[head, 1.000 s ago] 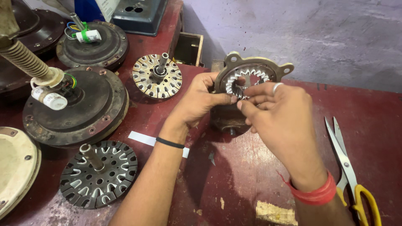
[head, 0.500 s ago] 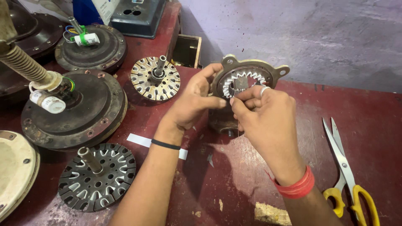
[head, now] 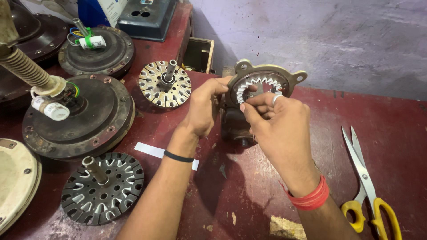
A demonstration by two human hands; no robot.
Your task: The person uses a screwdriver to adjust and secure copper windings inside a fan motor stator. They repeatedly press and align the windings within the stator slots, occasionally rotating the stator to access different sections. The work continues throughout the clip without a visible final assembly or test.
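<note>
Hands: left [head: 205, 106], right [head: 278, 118] gripping motor housing [head: 267, 82] | scissors [head: 369, 186] right | dark stator [head: 103, 189] left

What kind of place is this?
Probably a fan-motor repair workshop: a worn red bench holds opened motor housings, slotted stator cores and scissors, while both hands work on a stator.

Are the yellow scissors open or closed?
Open. The scissors lie flat on the red table with their two blades spread apart in a narrow V, tips pointing away, untouched beside the right hand.
</note>
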